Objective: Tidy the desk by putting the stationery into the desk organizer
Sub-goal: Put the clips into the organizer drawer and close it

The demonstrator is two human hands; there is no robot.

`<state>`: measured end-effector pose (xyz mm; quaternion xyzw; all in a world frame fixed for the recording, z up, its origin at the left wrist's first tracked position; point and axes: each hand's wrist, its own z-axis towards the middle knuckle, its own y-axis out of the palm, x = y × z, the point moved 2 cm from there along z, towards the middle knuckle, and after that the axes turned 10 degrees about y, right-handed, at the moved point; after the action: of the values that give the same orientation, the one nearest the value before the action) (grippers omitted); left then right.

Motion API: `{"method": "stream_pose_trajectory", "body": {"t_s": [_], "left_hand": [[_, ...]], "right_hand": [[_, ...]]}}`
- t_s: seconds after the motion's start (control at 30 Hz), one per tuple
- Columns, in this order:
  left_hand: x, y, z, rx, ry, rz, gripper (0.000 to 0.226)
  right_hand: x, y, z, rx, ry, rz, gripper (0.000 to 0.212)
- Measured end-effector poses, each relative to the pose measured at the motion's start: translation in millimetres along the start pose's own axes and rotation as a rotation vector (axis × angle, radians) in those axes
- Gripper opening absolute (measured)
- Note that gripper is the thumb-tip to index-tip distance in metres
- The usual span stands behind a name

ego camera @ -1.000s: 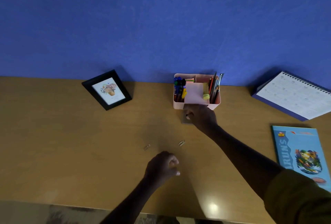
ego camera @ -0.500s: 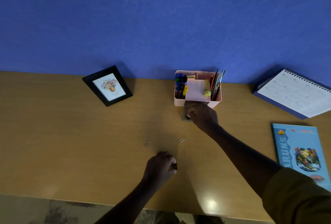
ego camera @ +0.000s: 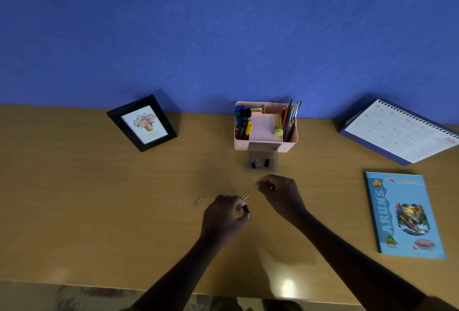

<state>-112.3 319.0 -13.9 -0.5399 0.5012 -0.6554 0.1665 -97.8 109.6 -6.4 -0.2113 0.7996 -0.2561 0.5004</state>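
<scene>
Left hand (ego camera: 224, 213) pinches black binder clip (ego camera: 245, 209) mid-desk. Right hand (ego camera: 279, 192) curled, can't tell if holding. Paper clip (ego camera: 246, 196) between them. Organizer (ego camera: 289, 145) at back edge.

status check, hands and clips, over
Left hand pinching black binder clip; right hand curled, contents unclear. Paper clip and second paper clip loose on desk. Organizer drawer open, nothing blocking it.
</scene>
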Motion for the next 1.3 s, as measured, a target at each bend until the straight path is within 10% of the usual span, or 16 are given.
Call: {"method": "stream_pose_trajectory", "body": {"t_s": [0.37, 1.03, 1.3], "left_hand": [[26, -17, 54, 0.139, 0.093, -0.021, 0.033], [5, 9, 88, 0.022, -0.233, -0.388, 0.063], [5, 14, 95, 0.239, -0.847, -1.248, 0.035]], "right_hand": [[-17, -22, 3, -0.130, 0.190, 0.227, 0.005], [-20, 3, 91, 0.279, 0.202, -0.314, 0.018], [-6, -9, 69, 0.362, 0.297, 0.275, 0.016]]}}
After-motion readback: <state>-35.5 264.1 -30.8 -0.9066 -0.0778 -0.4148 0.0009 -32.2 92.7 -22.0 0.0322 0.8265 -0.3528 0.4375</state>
